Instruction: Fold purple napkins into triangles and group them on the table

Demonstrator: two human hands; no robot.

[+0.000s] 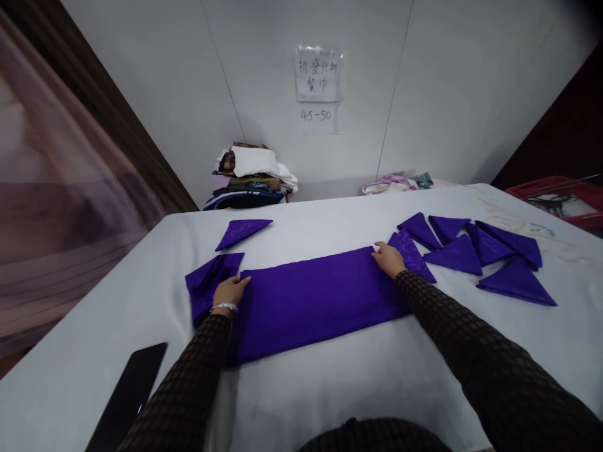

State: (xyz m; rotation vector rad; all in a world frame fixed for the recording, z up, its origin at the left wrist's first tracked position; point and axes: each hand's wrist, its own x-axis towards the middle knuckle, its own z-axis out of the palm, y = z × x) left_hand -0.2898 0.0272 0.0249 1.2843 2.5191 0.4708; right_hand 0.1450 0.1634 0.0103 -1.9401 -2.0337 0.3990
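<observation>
A purple cloth napkin (311,301), folded into a long rectangle, lies flat on the white-covered table (330,226). At its far left corner, my left hand (230,294) pinches the edge between thumb and fingers. My right hand (389,258) grips the far right corner in the same way. Just left of my left hand is a crumpled purple napkin (202,279). Beyond it rests a triangular folded napkin (241,233). Another purple folded napkin (409,251) lies right beside my right hand, partly behind it.
Several purple triangles (455,254) are spread over the table's right side. A black phone (129,395) lies at the left front. Stacked clothes (254,176) and loose cloths (396,182) sit by the wall. A red basket (556,188) stands past the right edge.
</observation>
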